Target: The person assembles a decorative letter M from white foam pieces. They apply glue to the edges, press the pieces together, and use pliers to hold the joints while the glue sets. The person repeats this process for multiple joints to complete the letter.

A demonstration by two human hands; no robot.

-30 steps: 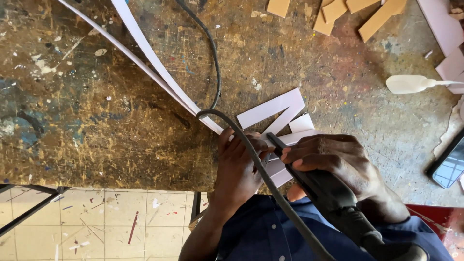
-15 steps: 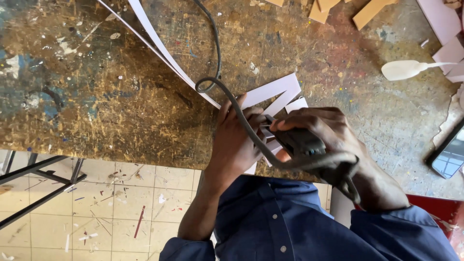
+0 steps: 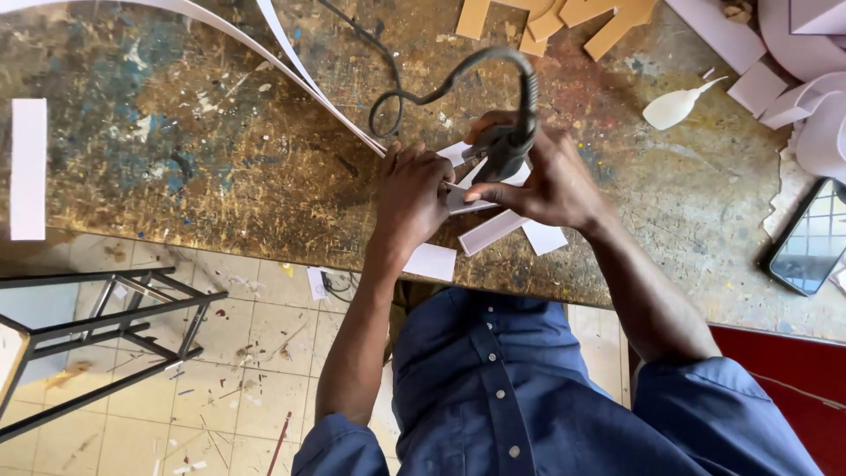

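White letter piece lay at the near edge of the workbench, long axis running near-left to far-right. Left hand pinned its left end, fingers curled down. Right hand was closed around a corded tool, tip directly over the piece. Open bench lay left; phone well right.

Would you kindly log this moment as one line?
left hand pressing white letter piece | right hand gripping corded tool | workbench
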